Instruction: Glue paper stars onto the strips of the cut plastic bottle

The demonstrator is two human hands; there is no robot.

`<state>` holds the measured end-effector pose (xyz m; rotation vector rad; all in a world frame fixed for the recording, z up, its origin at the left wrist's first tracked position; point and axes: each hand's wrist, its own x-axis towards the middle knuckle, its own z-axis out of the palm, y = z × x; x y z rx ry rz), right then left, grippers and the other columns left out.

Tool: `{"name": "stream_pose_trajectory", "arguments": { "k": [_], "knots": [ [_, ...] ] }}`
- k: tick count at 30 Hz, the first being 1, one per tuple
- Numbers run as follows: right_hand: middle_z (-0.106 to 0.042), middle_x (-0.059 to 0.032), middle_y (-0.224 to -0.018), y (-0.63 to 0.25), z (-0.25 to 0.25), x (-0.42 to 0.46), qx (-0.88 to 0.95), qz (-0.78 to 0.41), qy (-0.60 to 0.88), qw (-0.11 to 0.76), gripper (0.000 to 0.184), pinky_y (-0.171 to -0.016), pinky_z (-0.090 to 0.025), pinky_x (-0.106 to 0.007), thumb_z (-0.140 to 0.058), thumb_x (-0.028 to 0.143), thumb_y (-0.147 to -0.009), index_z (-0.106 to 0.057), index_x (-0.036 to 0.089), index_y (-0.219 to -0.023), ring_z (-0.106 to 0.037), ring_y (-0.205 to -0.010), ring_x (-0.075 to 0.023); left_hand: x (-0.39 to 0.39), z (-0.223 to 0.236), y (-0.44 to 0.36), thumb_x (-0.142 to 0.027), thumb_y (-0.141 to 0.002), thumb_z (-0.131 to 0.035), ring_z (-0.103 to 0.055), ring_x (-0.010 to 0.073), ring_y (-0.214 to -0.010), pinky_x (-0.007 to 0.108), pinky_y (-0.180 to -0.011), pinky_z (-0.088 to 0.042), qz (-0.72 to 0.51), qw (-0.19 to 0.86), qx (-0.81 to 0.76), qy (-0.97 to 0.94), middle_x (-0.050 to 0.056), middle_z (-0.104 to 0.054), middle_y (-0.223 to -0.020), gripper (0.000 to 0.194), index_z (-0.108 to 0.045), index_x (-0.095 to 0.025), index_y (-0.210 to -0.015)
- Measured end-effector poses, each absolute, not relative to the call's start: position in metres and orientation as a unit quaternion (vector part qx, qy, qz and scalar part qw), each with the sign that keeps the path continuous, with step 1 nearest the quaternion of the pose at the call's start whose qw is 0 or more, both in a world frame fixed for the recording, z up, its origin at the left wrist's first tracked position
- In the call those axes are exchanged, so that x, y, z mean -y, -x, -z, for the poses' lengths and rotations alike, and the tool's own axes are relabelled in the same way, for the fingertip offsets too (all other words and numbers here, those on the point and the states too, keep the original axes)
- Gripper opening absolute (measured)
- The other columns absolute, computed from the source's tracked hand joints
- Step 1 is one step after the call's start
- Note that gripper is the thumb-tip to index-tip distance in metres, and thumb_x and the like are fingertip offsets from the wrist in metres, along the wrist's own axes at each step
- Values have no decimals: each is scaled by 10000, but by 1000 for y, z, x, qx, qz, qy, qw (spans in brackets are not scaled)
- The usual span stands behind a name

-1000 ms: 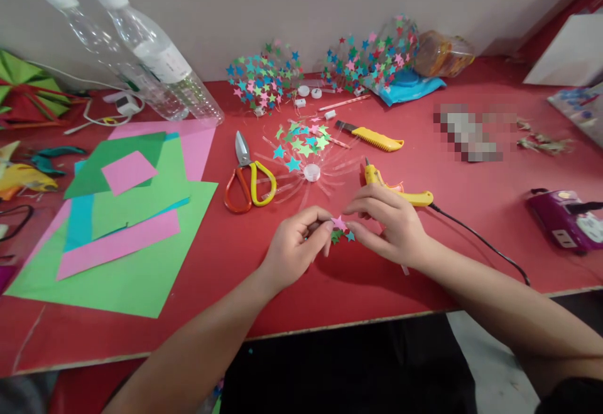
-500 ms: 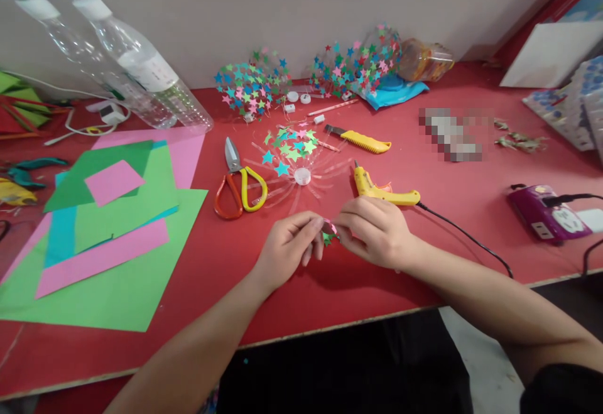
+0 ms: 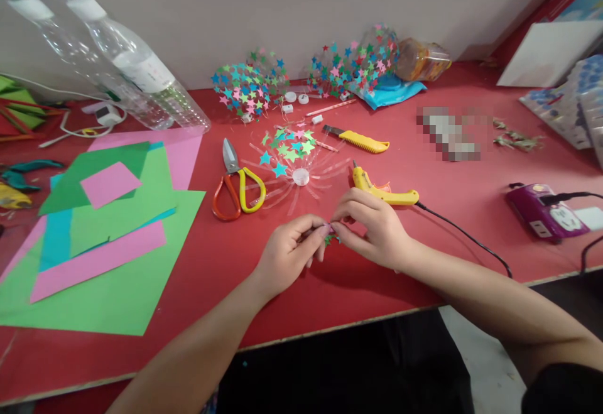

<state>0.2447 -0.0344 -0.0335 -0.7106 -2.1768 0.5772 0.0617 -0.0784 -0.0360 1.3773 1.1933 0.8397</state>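
Close to the table's front edge, my left hand point(image 3: 293, 252) is closed, thumb and finger pinching a small pink paper piece point(image 3: 331, 228). My right hand point(image 3: 374, 228) meets it from the other side, its fingertips pinched on the same piece. Fingers hide most of the piece, so its shape is unclear. Small green paper stars point(image 3: 328, 240) show just below the fingertips. Beyond my hands, a clear plastic bottle part point(image 3: 300, 177) lies with its cut strips spread out. Loose paper stars point(image 3: 288, 144) are heaped at its far side.
Scissors point(image 3: 230, 156) lie left of the strips. A yellow glue gun point(image 3: 384, 193) and a utility knife point(image 3: 362, 141) are at right. Coloured paper sheets point(image 3: 155, 276) cover the left. Star-covered clear balls point(image 3: 242, 90), plastic bottles point(image 3: 141, 65) and a purple power adapter point(image 3: 541, 213) stand around.
My fingertips have come closer together, and the pink piece is now more covered. My right hand's fingers have lifted and turned slightly. The view has shifted a little.
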Motion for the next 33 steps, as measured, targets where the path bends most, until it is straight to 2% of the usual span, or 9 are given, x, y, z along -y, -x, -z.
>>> {"name": "stream_pose_trajectory", "arguments": {
  "k": [6,12,16,20,22,24,26,30,33],
  "knots": [
    [-515,8,-751,-243,35,37,812,-330,286,387,102,-588,-454,-247,-509,130,-823,-513,194,-743,-501,-658,-101,78,36,-62,-331,-889,-545,-462,64,-418,185,-440,-387,-356,559,-498,-560,-44,-548,-520,186,-587,-176,-795],
    [-535,0,-766,-241,32,37,814,-315,280,400,96,-612,-469,-248,-510,133,-841,-526,192,-768,-518,-681,-102,76,34,-63,-330,-855,-592,-439,60,-383,182,-390,-349,-380,596,-484,-516,-45,-558,-508,159,-583,-179,-806],
    [-604,-46,-815,-258,16,25,890,-193,281,301,118,-643,-466,-265,-489,183,-878,-584,174,-807,-562,-716,-129,78,33,-57,-298,-884,-564,-452,54,-404,180,-411,-356,-418,554,-485,-532,-53,-549,-519,145,-567,-187,-790],
    [-656,-104,-970,-295,8,2,882,5,443,161,162,-718,-444,-328,-495,175,-842,-621,161,-942,-601,-892,-220,76,34,-49,-270,-910,-532,-476,57,-433,197,-441,-386,-472,495,-478,-552,-42,-571,-564,138,-552,-195,-796],
    [-634,-129,-1101,-310,13,-6,886,43,457,63,310,-759,-436,-358,-567,210,-795,-588,158,-1101,-588,-981,-265,74,35,-46,-254,-918,-516,-485,61,-440,208,-445,-391,-493,474,-470,-558,-35,-578,-580,131,-541,-198,-802],
    [-620,-134,-1145,-315,22,-10,889,51,455,-22,417,-752,-427,-355,-608,201,-734,-564,157,-1146,-590,-983,-275,73,35,-45,-246,-924,-503,-489,65,-441,215,-440,-391,-504,463,-465,-561,-31,-579,-586,127,-529,-201,-808],
    [-627,-121,-1092,-310,29,-10,886,46,455,-75,360,-727,-416,-334,-583,175,-731,-580,148,-1090,-600,-941,-257,73,36,-45,-243,-929,-489,-486,65,-435,215,-434,-390,-508,459,-466,-561,-32,-578,-586,121,-519,-203,-820],
    [-613,-124,-956,-296,33,-11,877,17,469,-104,166,-661,-406,-306,-525,113,-755,-596,121,-904,-596,-798,-206,74,35,-47,-236,-934,-478,-481,59,-429,203,-431,-391,-516,451,-473,-554,-39,-576,-584,104,-513,-201,-843],
    [-594,-115,-959,-297,26,-16,863,-18,505,-16,197,-648,-425,-303,-540,109,-733,-585,131,-924,-581,-760,-195,74,34,-46,-227,-936,-476,-483,55,-427,196,-430,-390,-534,440,-468,-549,-44,-574,-589,83,-510,-201,-864]
  ]
}}
